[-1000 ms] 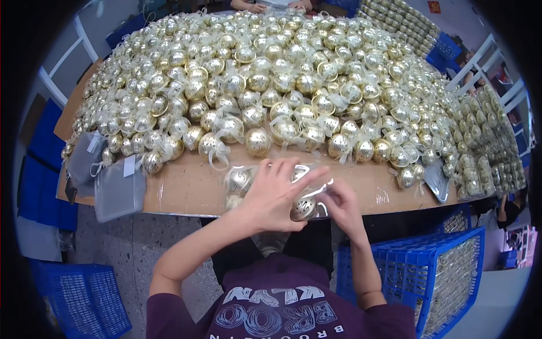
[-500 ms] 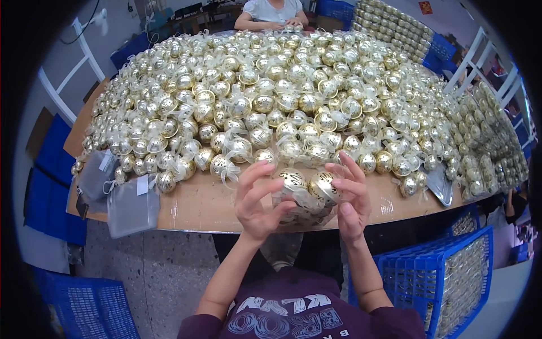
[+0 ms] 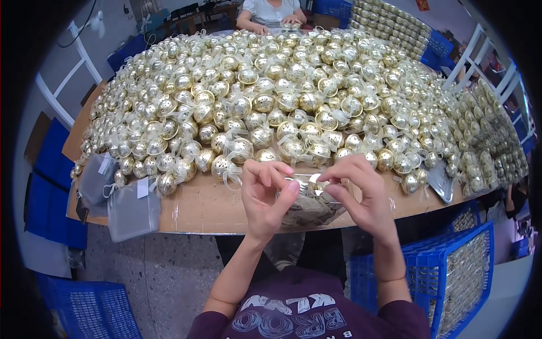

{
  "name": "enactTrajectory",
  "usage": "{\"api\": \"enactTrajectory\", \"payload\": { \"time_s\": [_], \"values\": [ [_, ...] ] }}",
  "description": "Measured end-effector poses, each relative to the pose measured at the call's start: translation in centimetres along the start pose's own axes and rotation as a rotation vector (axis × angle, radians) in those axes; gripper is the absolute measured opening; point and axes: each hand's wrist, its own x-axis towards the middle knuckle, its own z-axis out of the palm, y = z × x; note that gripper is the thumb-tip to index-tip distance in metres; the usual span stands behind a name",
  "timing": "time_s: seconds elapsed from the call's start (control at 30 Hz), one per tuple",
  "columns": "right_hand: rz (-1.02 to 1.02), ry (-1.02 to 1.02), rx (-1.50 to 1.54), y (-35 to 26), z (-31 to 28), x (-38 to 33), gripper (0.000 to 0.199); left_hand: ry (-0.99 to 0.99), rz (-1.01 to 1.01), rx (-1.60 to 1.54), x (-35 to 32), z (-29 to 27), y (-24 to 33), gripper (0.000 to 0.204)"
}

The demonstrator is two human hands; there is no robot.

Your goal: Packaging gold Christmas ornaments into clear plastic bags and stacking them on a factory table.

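Between my hands, at the table's near edge, is a clear plastic package (image 3: 311, 210) with gold patterned ball ornaments inside. My left hand (image 3: 264, 198) is at its left upper edge, thumb and fingertips pinched together on the clear plastic. On the other side my right hand (image 3: 366, 195) bends over the upper right edge, its thumb and fingers also closed on the plastic. Glare and my fingers hide exactly how the plastic is folded there. A large heap of gold ball ornaments (image 3: 262, 103) with pale ribbons covers the table just beyond.
Flat clear plastic pieces (image 3: 134, 212) lie at the table's left front edge. Packed ornaments are stacked (image 3: 488, 141) on the right. Blue crates (image 3: 420, 277) stand at lower right and lower left. Across the table sits another person (image 3: 271, 14) in a white top.
My hands have moved from around the upper ornaments to the package's upper edge, with the fingers now pinched. The package looks flatter and more tilted. The other person's hands have moved apart.
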Motion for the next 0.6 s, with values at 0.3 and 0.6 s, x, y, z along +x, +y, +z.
{"api": "enactTrajectory", "payload": {
  "time_s": [0.3, 0.6],
  "values": [
    [0.069, -0.338, -0.086, -1.6, -2.2, 2.9, 0.018, 0.02, 0.028, -0.026, 0.1, 0.6, 0.0, 0.039],
    [-0.196, 0.013, -0.5, -2.0, 0.6, 0.6, 0.016, -0.016, 0.034, -0.014, 0.4, 0.2, -0.4, 0.04]
  ]
}}
